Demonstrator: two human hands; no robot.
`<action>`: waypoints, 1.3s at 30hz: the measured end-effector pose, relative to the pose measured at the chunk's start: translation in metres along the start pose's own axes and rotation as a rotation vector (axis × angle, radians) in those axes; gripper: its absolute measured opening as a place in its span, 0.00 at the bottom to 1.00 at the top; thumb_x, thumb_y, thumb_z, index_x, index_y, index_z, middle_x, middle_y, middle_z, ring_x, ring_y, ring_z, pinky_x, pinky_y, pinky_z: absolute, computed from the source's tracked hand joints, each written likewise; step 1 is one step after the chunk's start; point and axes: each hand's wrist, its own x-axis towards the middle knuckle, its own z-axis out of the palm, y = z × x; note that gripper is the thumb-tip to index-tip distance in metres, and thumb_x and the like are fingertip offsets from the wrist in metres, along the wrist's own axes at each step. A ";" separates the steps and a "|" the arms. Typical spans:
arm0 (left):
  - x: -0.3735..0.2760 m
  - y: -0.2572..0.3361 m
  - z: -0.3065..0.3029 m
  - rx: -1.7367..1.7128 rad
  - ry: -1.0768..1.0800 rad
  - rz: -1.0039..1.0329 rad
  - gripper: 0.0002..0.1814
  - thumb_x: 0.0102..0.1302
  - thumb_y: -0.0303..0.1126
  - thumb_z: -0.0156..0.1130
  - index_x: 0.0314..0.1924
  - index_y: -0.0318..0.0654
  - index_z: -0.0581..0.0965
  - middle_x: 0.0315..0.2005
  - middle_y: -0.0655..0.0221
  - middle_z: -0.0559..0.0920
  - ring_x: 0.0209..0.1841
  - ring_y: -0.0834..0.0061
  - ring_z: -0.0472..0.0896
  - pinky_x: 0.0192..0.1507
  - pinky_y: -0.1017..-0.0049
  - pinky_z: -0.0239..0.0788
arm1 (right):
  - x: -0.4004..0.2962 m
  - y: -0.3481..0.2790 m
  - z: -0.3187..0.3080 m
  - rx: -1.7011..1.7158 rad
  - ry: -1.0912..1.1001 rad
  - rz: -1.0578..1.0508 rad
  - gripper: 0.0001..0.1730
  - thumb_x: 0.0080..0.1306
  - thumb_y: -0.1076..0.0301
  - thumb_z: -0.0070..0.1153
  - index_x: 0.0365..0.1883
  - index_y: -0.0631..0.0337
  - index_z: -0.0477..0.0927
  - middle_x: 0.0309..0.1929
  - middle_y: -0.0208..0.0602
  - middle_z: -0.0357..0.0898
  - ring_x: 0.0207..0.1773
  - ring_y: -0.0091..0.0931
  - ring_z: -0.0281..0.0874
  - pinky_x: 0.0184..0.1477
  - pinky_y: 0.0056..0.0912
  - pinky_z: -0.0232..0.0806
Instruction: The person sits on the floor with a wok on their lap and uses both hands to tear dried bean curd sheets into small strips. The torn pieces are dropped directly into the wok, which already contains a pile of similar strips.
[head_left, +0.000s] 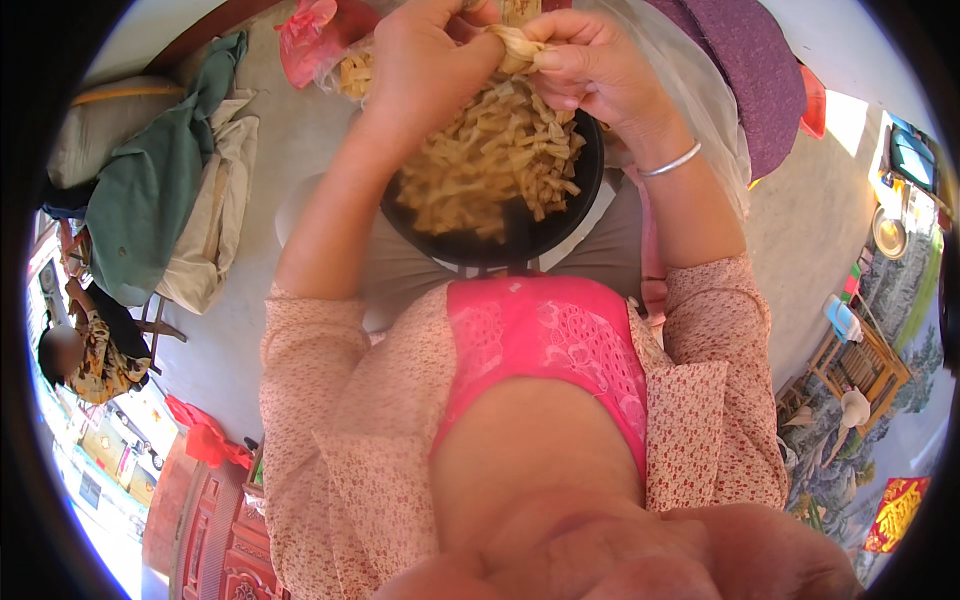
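Note:
Both hands meet at the top of the head view. My left hand (442, 64) and my right hand (592, 67) pinch a pale folded strip (516, 49), perhaps dried plant leaf, between thumbs and fingers. Below them, a round black basin (589, 187) rests at my lap, heaped with many small pale knotted or folded pieces (495, 157). The far rim of the basin is hidden by the hands. Just left of my left hand, a clear plastic bag (328, 75) lies around more pale woven-looking pieces (355, 75).
A red plastic bag (304, 45) lies at upper left. Clear plastic sheeting (705, 105) and purple fabric (757, 90) are at upper right. Green cloth (150, 202) drapes at left, near a seated person (105, 360). A wooden chair (862, 367) stands at far right.

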 end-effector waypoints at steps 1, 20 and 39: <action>-0.001 -0.001 0.001 0.100 0.046 0.061 0.04 0.62 0.21 0.62 0.37 0.33 0.80 0.27 0.76 0.81 0.30 0.90 0.75 0.32 0.84 0.68 | 0.002 0.001 -0.003 0.176 -0.104 0.025 0.11 0.71 0.65 0.59 0.45 0.64 0.83 0.21 0.19 0.69 0.20 0.11 0.60 0.23 0.16 0.57; -0.002 0.001 -0.048 -0.851 -0.496 -0.210 0.22 0.74 0.40 0.54 0.19 0.45 0.66 0.13 0.79 0.64 0.13 0.85 0.61 0.14 0.81 0.51 | -0.011 -0.021 0.013 -0.760 0.252 -0.292 0.11 0.71 0.63 0.59 0.38 0.62 0.86 0.22 0.18 0.73 0.23 0.10 0.64 0.25 0.14 0.56; 0.001 0.002 -0.050 0.080 -0.777 -0.069 0.14 0.73 0.39 0.59 0.42 0.33 0.79 0.22 0.74 0.73 0.27 0.85 0.72 0.30 0.80 0.66 | -0.018 -0.014 0.015 -1.073 0.176 -0.286 0.11 0.68 0.64 0.60 0.33 0.63 0.84 0.22 0.23 0.78 0.26 0.13 0.70 0.29 0.18 0.63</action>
